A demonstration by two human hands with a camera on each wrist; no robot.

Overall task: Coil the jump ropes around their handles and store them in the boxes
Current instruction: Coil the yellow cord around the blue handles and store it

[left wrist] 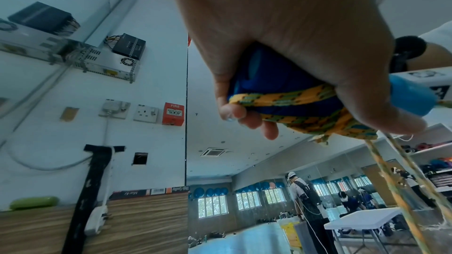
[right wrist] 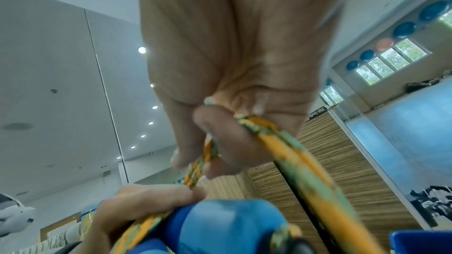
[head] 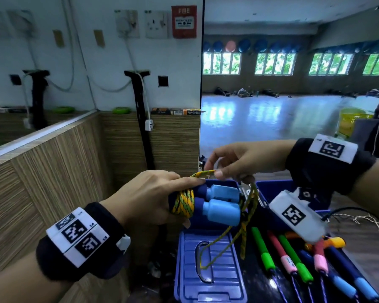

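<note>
Left hand (head: 149,193) clamps paired blue foam-grip handles (head: 214,203) with few yellow-green braided rope (head: 184,203) turns on, right hand (head: 239,162) pinches the free run above open blue plastic box (head: 208,265); most rope unwound, boxing pending.

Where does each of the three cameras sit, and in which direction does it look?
Head: worn on the head, looks forward and down; shows both wristbanded forearms, left hand and right hand over the blue box.
Left wrist: looks up along the left hand's grip on the blue handles.
Right wrist: looks along the right hand pinching the yellow-green rope.
All three share rope and handles.
</note>
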